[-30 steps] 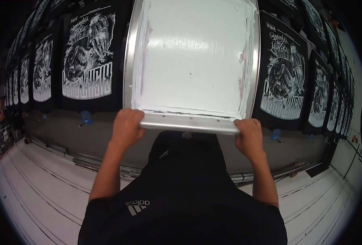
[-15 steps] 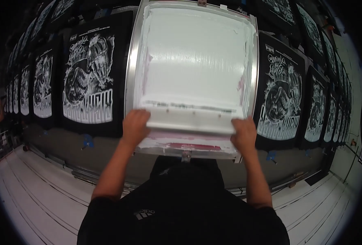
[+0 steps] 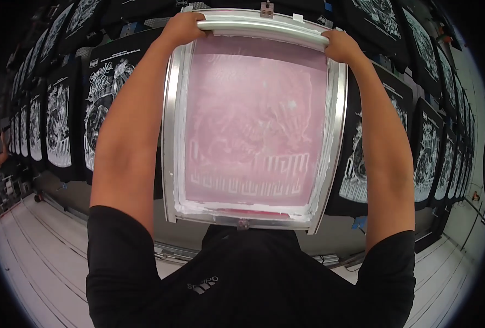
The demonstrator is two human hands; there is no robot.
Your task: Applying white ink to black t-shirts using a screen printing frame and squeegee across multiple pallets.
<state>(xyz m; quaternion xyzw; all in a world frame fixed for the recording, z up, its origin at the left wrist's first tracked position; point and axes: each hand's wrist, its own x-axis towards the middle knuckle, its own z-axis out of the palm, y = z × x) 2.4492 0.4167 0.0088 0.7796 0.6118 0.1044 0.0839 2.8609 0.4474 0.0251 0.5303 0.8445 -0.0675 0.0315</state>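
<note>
A metal-framed printing screen [image 3: 339, 126] lies in front of me, its pink mesh [image 3: 242, 95] showing a faint pale design, with white ink along the edges. At the screen's far end, my left hand [image 3: 190, 30] is closed on the left end of a long metal squeegee [image 3: 261, 26]. The right end of the same squeegee is in the grip of my right hand [image 3: 338, 46]. Both arms are stretched away from my body.
Black shirts with white prints [image 3: 59, 123] line both sides in long rows [image 3: 425, 153], with blue clamps [image 3: 359, 223] below some. Another person's arm [image 3: 2, 156] shows at the far left. Below is a pale floor [image 3: 34, 262].
Both hands have pushed the squeegee from the screen's near edge to its far end. The mesh, earlier covered in white ink, now shows pink with the faint design.
</note>
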